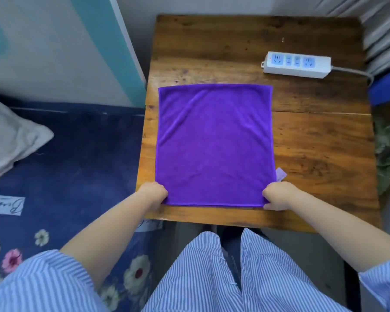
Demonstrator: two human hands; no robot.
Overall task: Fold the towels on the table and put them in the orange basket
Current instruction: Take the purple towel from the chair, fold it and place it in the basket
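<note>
On the surface (pixel 313 136), toward its left edge, your purple towel (pixel 214 145) lies flat, near-square, sides parallel to the edges. Your left hand (pixel 154 194) and right hand (pixel 277 195) have fingers pinching its near corners.

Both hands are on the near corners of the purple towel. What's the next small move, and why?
Probably lift both near corners and carry them to the far edge. The purple towel lies flat and unfolded, and the left hand and right hand already pinch those corners.

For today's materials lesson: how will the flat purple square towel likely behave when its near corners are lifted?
The purple square microfibre towel probably droops floppily: soft creases cross it. Likely light, since the left hand and right hand merely pinch corners.
</note>
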